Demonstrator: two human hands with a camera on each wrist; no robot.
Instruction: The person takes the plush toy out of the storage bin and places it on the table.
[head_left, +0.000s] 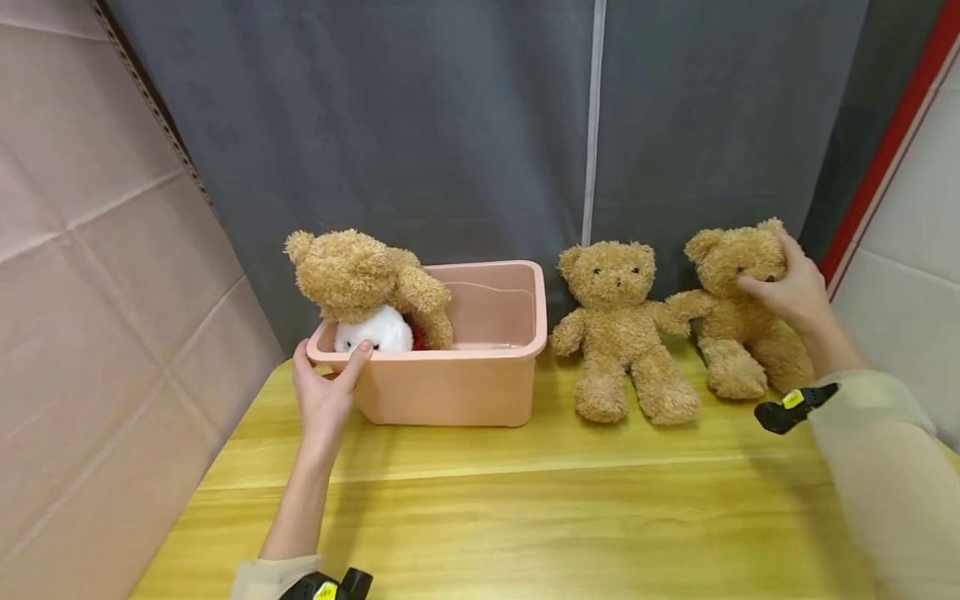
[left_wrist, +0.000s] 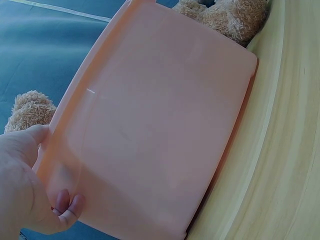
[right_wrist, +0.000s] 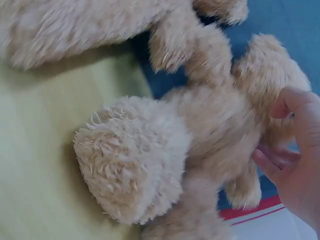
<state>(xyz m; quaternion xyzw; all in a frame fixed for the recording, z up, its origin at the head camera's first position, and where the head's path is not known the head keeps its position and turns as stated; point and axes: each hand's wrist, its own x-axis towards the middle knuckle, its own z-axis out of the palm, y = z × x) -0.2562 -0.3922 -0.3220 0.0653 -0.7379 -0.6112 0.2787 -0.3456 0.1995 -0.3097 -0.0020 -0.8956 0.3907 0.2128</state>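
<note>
My left hand grips the front left rim of a pink plastic bin, its thumb over the edge and fingers curled underneath. Inside the bin a tan teddy bear leans over a white plush toy, partly hidden by the front wall. At the right, my right hand holds the head of another teddy bear, which sits on the table. The right wrist view shows thumb and fingers around that bear's head. Between bin and held bear sits a third teddy bear, its arm touching the held bear's arm.
The wooden table runs back to a dark grey curtain. A pale quilted wall closes the left side. On the right stands a white panel with a red edge strip.
</note>
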